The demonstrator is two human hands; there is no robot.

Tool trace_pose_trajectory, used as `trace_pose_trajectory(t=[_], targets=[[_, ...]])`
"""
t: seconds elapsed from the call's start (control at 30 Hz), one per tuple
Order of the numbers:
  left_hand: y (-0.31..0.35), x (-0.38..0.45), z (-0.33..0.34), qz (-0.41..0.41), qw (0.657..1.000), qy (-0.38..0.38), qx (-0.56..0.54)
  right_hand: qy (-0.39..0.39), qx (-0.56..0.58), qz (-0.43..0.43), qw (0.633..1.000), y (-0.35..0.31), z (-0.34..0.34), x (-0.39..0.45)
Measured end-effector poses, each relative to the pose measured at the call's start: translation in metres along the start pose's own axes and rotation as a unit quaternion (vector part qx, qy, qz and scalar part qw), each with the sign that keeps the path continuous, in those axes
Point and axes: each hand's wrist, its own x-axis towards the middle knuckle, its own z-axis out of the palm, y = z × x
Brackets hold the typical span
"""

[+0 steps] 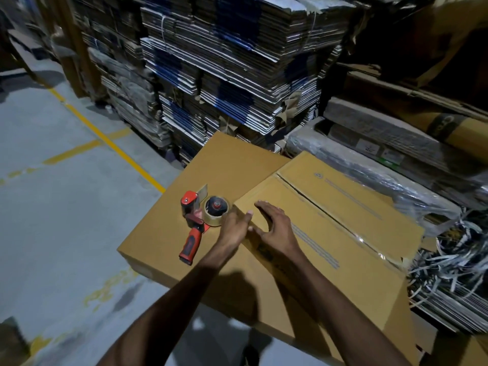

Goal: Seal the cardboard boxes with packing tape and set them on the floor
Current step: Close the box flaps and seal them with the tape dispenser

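A brown cardboard box (351, 207) lies on a larger flat cardboard surface (211, 175); clear tape runs along part of its centre seam, on the right. My right hand (274, 225) rests flat on the box's top near its left corner, fingers straight. My left hand (235, 228) presses against the box's left edge, beside the right hand. A red and black tape dispenser (200, 220) with a roll of clear tape lies on the big cardboard just left of my hands, untouched.
Tall stacks of flattened cartons (224, 75) rise behind. Wrapped bundles (369, 159) and loose plastic strapping (449, 260) lie to the right. Grey concrete floor (52, 207) with yellow lines spreads to the left.
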Motion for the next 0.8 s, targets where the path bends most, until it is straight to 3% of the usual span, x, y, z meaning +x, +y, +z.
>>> trace_pose_trajectory(t=[0.2, 0.3, 0.47, 0.57, 0.63, 0.7, 0.8], targets=[[0.025, 0.052, 0.007, 0.054, 0.989, -0.057, 0.121, 0.112, 0.099, 0.106, 0.983, -0.022, 0.016, 0.016], [0.044, 0.080, 0.012, 0.044, 0.990, -0.065, 0.117, 0.159, 0.175, 0.156, 0.959, -0.028, 0.019, 0.037], [0.060, 0.106, 0.008, 0.018, 0.987, -0.032, 0.159, 0.132, 0.256, 0.178, 0.941, -0.034, 0.021, 0.055], [0.067, 0.101, 0.015, 0.088, 0.961, 0.017, 0.261, 0.121, 0.272, 0.177, 0.938, -0.023, 0.015, 0.059], [0.071, 0.102, 0.023, 0.161, 0.938, 0.047, 0.305, 0.133, 0.241, 0.159, 0.948, -0.012, 0.005, 0.069], [0.074, 0.111, 0.030, 0.222, 0.907, 0.052, 0.353, 0.140, 0.137, 0.114, 0.974, 0.003, -0.008, 0.087], [0.078, 0.124, 0.033, 0.238, 0.885, 0.056, 0.395, 0.041, -0.096, 0.063, 0.993, 0.037, -0.026, 0.116]])
